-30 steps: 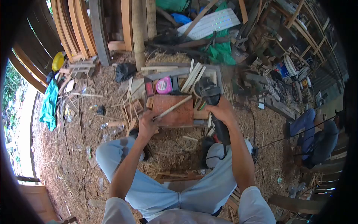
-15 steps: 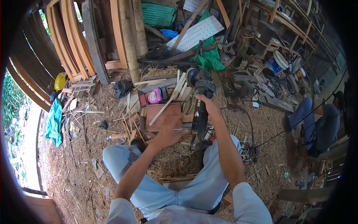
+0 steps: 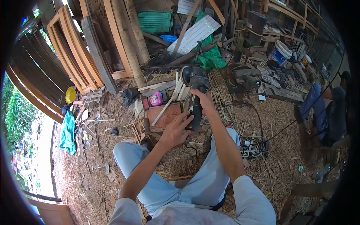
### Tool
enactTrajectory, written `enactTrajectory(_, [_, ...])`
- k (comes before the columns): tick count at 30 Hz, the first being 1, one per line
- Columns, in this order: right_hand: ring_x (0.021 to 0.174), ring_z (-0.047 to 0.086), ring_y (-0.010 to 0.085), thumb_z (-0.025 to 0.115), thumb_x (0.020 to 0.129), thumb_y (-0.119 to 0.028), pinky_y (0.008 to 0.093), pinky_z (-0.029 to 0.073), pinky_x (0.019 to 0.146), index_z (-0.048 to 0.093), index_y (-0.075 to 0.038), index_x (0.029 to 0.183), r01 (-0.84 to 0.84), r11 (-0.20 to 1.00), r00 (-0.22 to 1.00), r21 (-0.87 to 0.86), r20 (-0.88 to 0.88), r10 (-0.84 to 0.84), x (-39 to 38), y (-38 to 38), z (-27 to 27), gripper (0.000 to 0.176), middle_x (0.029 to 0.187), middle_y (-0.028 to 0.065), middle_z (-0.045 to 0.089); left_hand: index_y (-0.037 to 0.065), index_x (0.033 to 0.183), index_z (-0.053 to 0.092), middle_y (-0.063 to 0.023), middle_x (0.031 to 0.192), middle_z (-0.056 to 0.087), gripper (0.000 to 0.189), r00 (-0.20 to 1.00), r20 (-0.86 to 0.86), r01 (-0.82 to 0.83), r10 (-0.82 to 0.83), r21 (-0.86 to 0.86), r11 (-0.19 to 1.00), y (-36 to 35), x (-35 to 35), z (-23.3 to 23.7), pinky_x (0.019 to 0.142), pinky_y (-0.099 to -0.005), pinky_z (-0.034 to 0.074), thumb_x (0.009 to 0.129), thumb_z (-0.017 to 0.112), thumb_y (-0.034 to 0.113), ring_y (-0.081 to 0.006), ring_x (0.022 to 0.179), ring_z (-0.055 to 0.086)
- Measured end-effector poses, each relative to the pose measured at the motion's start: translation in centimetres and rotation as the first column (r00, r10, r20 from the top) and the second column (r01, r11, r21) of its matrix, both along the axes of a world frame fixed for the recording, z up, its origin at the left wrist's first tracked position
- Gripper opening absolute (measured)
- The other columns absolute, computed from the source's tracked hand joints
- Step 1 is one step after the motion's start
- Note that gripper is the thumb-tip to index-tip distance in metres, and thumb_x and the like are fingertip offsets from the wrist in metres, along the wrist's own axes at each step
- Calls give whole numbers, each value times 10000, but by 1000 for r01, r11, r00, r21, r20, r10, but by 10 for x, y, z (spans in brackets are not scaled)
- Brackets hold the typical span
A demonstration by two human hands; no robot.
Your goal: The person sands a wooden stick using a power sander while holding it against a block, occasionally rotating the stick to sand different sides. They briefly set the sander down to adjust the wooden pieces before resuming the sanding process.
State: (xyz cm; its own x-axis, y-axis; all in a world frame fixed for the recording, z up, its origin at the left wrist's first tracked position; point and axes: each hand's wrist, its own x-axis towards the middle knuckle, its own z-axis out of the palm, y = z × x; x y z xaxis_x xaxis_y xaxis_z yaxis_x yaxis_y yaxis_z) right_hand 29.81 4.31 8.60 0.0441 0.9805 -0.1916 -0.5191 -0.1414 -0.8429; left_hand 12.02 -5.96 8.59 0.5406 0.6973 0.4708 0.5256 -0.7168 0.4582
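My right hand [image 3: 204, 103] is wrapped around the neck of a black angle grinder [image 3: 198, 79], holding it up over the work area. The grinder's round disc [image 3: 186, 76] points away at the upper left of its head, and its body slants down towards me. Against the lower body, my left hand [image 3: 175, 131] has its fingers spread, the fingertips right at the casing. Under and beyond the hands lie a reddish-brown wooden board [image 3: 163, 114], a pale wood strip [image 3: 165, 108] and a pink tape measure [image 3: 156, 98].
A power strip [image 3: 255, 150] with cables lies right of my knee. Thin sticks [image 3: 221, 88] and wood scraps cover the ground ahead. A green crate [image 3: 155, 21] and wooden frames [image 3: 71, 48] stand at the back. Another person [image 3: 326, 108] sits at the far right.
My left hand has moved in to the grinder's lower body, where before it hovered to the left. The grinder has tilted slightly, and the whole view has shifted a little.
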Motion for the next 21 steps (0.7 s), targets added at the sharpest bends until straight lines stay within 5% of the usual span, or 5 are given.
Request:
enactTrajectory(2, [627, 621, 182, 767, 732, -105, 359, 523, 536, 575, -38, 1014, 15, 1000, 1000, 25, 3, -15, 0, 1, -2, 348, 808, 66, 619, 31, 1338, 508, -174, 1325, 478, 763, 995, -76, 79, -65, 200, 976, 5, -1, 3, 924, -411, 516, 646, 824, 79, -346, 1143, 569])
enactTrajectory(11, [609, 632, 178, 748, 765, -179, 338, 535, 541, 618, -34, 968, 14, 1000, 994, 0, 107, -14, 6, -4, 6, 282, 772, 63, 629, -61, 1220, 585, -195, 1256, 555, 629, 946, -320, 193, -42, 457, 868, 17, 5, -7, 998, -400, 489, 730, 768, 287, -357, 1223, 521])
enactTrajectory(15, [660, 649, 190, 748, 771, -196, 340, 552, 591, 619, -48, 984, -25, 996, 1000, -81, 15, 26, 12, 5, -5, 290, 814, 69, 648, -83, 1193, 597, -188, 1240, 569, 590, 919, -393, 236, -31, 484, 843, 19, 9, -2, 1009, -402, 479, 751, 750, 275, -372, 1224, 516])
enactTrajectory(21, [661, 655, 225, 728, 789, -255, 358, 566, 624, 625, -33, 948, -16, 988, 1000, -155, 15, 18, 14, 11, -10, 292, 776, 93, 648, -1, 1258, 593, -145, 1262, 587, 521, 969, -193, 202, -156, 244, 949, 24, -9, 14, 1011, -418, 475, 792, 724, 194, -332, 1242, 517])
